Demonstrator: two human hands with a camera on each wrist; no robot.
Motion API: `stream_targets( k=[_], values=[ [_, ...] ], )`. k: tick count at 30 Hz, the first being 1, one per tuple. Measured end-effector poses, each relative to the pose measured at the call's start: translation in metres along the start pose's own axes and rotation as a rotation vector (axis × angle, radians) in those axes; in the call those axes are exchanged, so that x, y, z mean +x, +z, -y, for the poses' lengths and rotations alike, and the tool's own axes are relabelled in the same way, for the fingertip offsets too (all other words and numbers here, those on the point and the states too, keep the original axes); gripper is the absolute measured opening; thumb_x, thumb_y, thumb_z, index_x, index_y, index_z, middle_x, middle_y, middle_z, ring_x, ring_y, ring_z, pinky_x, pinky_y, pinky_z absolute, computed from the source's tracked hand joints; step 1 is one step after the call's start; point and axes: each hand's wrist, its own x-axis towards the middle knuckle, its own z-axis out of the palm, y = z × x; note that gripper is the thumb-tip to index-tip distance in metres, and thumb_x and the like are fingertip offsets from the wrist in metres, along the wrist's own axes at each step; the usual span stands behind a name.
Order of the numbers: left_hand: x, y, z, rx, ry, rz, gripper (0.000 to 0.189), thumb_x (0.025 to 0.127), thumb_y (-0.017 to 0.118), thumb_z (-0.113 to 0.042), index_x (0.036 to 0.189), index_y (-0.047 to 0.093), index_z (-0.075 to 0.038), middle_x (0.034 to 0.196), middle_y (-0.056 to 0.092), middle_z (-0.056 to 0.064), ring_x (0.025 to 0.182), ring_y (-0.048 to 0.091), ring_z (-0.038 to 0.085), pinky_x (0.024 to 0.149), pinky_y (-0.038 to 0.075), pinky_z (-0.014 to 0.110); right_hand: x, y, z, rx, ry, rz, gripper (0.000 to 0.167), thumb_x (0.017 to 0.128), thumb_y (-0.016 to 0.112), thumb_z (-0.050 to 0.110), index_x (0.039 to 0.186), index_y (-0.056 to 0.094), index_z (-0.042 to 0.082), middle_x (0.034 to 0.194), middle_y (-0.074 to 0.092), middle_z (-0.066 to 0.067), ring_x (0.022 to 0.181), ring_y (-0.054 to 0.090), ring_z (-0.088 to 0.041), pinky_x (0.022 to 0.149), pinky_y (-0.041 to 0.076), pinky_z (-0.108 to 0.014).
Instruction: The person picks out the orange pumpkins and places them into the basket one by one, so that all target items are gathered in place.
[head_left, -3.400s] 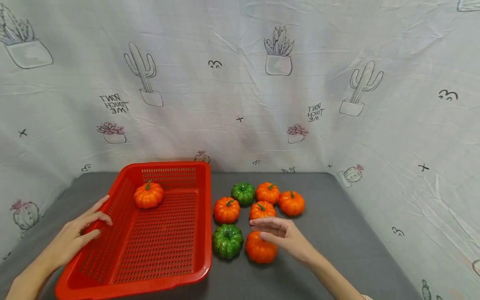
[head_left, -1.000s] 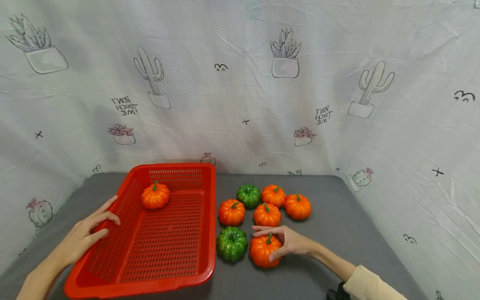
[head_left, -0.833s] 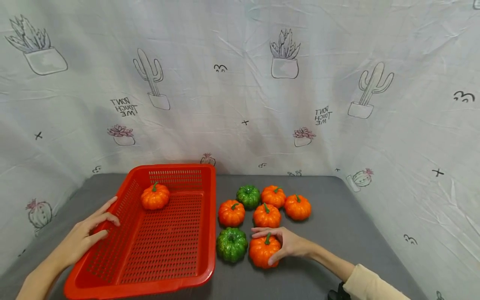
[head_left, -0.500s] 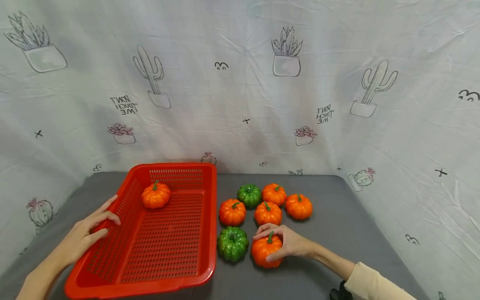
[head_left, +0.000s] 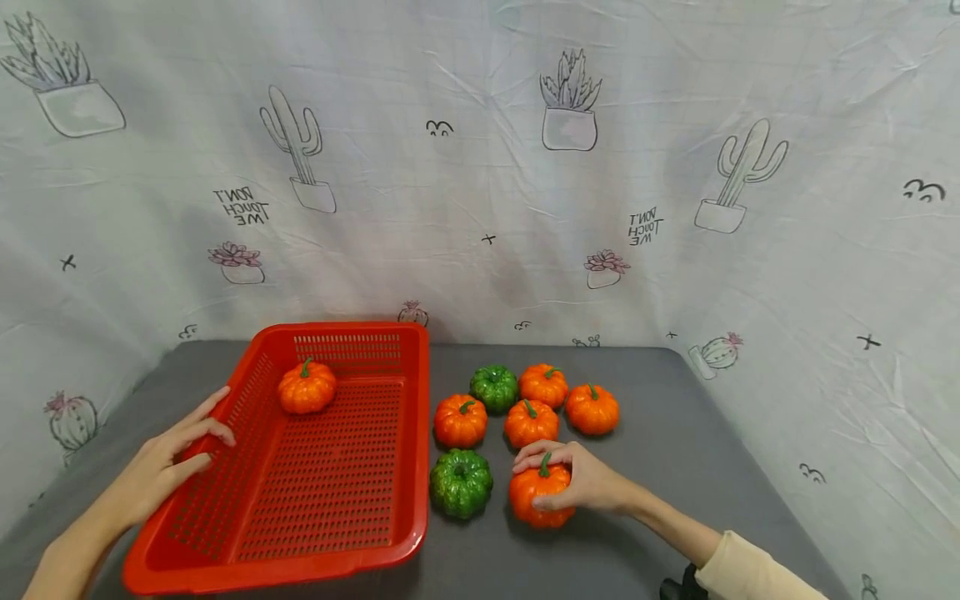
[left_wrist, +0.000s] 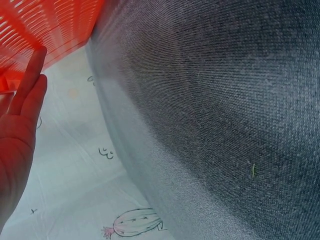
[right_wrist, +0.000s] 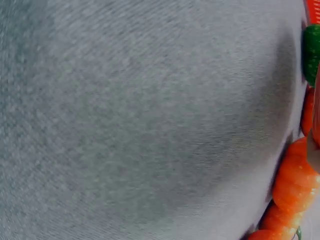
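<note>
My right hand [head_left: 588, 477] grips an orange toy pumpkin [head_left: 540, 500] with a green stem, thumb on the near side and fingers over the far side. The pumpkin sits close over the grey table, right of a dark green pumpkin [head_left: 461, 483]. At the left, my left hand [head_left: 153, 471] holds the side rim of a red plastic basket [head_left: 416, 467], thumb and some fingers reaching over the rim. Two straight fingers [left_wrist: 31, 82] show against the basket's outer wall in the left wrist view. One orange pumpkin [head_left: 307, 387] lies inside at the back left.
Behind the held pumpkin stand several more: orange ones [head_left: 531, 423], [head_left: 592, 410] and a green one [head_left: 494, 388], clustered closely. Grey cloth [head_left: 652, 433] covers the table. A white curtain [head_left: 480, 167] printed with cacti hangs along the back and sides.
My right hand has come down onto the front orange pumpkin, closed round it and shifted it slightly right, away from the green one. My left hand stays at the basket rim.
</note>
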Motion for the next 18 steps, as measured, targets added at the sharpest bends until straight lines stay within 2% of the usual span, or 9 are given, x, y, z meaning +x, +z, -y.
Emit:
stream_targets(
  k=[6, 11, 14, 18],
  values=[
    [0.001, -0.001, -0.002, 0.028, 0.006, -0.009, 0.036, 0.078, 0.061, 0.009, 0.096, 0.060, -0.022, 0.154, 0.028, -0.010, 0.110, 0.032, -0.010, 0.071, 0.028, 0.014, 0.001, -0.005, 0.010, -0.082, -0.039, -0.095, 0.013, 0.081, 0.074, 0.007, 0.093, 0.071, 0.002, 0.119, 0.062, -0.014, 0.117, 0.048, -0.009, 0.093, 0.044, -0.025],
    [0.002, -0.001, -0.002, 0.035, 0.032, -0.021, 0.037, 0.078, 0.062, 0.009, 0.102, 0.057, -0.019, 0.149, 0.033, -0.010, 0.113, 0.032, -0.011, 0.074, 0.025, 0.013, 0.003, -0.011, 0.018, -0.093, -0.081, -0.153, 0.006, 0.082, 0.072, 0.004, 0.087, 0.070, 0.002, 0.117, 0.063, -0.016, 0.117, 0.049, -0.011, 0.092, 0.046, -0.027],
    [0.003, -0.001, -0.003, 0.025, 0.025, -0.018, 0.046, 0.078, 0.062, 0.008, 0.119, 0.053, -0.011, 0.131, 0.046, -0.012, 0.109, 0.034, -0.010, 0.075, 0.025, 0.012, 0.003, -0.013, 0.025, -0.079, -0.077, -0.187, 0.012, 0.082, 0.072, 0.004, 0.094, 0.070, 0.002, 0.122, 0.059, -0.020, 0.120, 0.048, -0.011, 0.093, 0.045, -0.027],
    [0.004, -0.002, -0.002, 0.012, 0.012, -0.015, 0.063, 0.079, 0.062, 0.007, 0.137, 0.041, -0.005, 0.107, 0.050, -0.010, 0.103, 0.036, -0.008, 0.076, 0.025, 0.011, 0.006, -0.015, 0.037, -0.090, -0.057, -0.242, 0.030, 0.081, 0.074, 0.006, 0.111, 0.068, 0.004, 0.128, 0.055, -0.020, 0.122, 0.046, -0.010, 0.094, 0.044, -0.027]
  ],
)
